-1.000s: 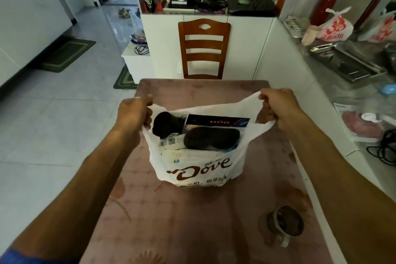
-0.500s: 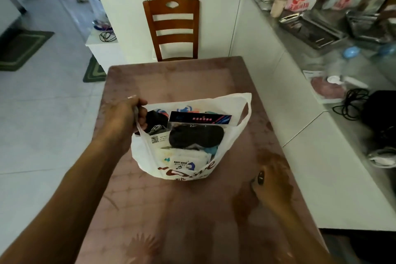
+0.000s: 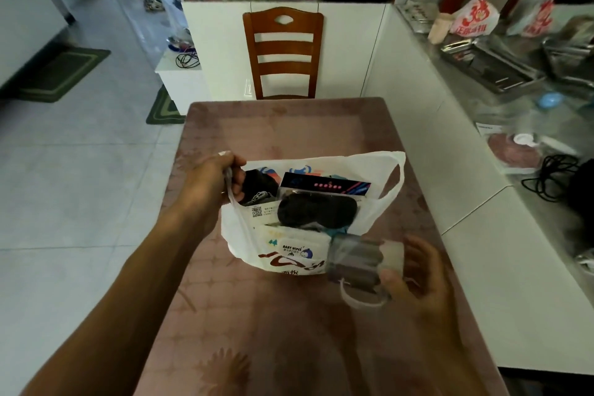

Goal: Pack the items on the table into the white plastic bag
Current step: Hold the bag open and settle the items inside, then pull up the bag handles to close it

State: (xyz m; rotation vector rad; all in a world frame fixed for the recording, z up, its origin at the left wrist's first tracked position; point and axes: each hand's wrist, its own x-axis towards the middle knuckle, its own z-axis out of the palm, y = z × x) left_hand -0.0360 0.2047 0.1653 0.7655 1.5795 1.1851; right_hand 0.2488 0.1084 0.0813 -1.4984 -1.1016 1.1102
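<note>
The white plastic bag stands open in the middle of the brown table. Inside it I see a black eye mask, a dark flat packet, a black item at the left and a baby wipes pack. My left hand grips the bag's left handle. My right hand holds a clear glass mug on its side, just in front of the bag's right lower corner, its handle hanging down.
A wooden chair stands at the table's far end against a white cabinet. A white counter with trays, bags and cables runs along the right. Tiled floor with green mats lies to the left.
My right hand let go of the bag's right handle, dropped to the mug at the near right of the table, and has lifted it up toward the bag. The left hand kept its handle.
</note>
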